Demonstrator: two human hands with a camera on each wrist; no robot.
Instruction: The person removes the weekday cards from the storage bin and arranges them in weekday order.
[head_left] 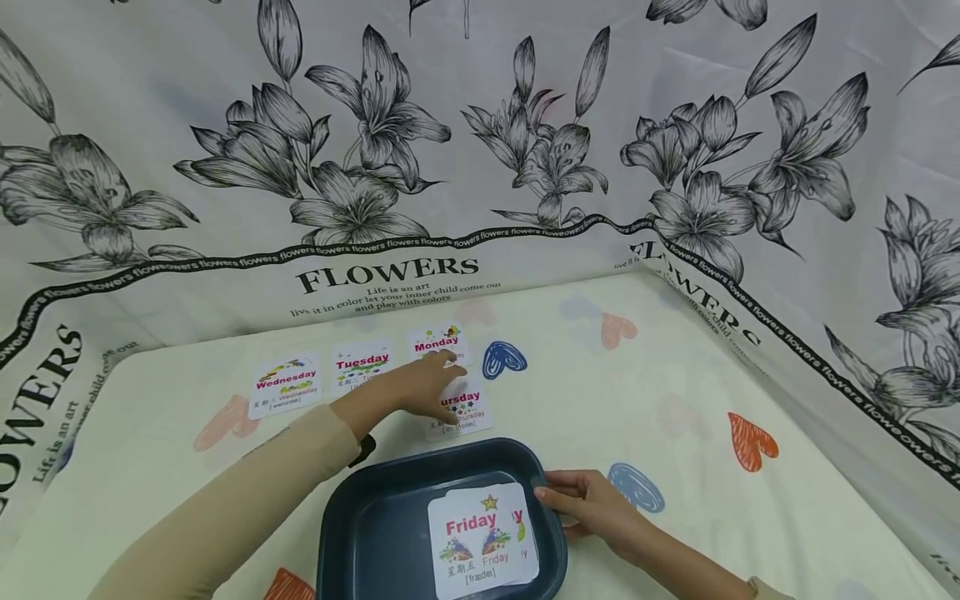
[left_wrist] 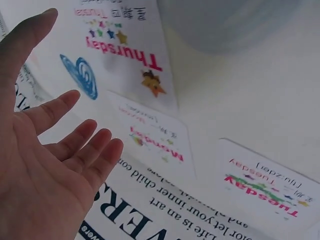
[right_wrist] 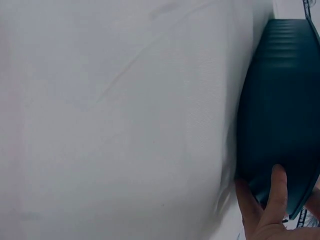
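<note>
My left hand (head_left: 429, 385) is above the Thursday card (head_left: 468, 408), its thumb and fingers spread and nothing between them. In the left wrist view the palm (left_wrist: 45, 170) shows, with the fingers apart from the cards. Beyond that hand lies the Monday card (head_left: 437, 337), and to its left are the Tuesday card (head_left: 362, 360) and the Wednesday card (head_left: 283, 385). My right hand (head_left: 600, 510) grips the right wall of a dark blue tray (head_left: 442, 457), thumb over the rim and fingers outside. A Friday card (head_left: 480, 542) tops a small stack inside the tray.
A pale tablecloth (head_left: 592, 400) printed with hearts covers the surface. White curtain fabric (head_left: 525, 250) with black flower drawings and lettering borders it at the back and sides. The dark band (head_left: 363, 450) at my left wrist is close to the tray's far rim.
</note>
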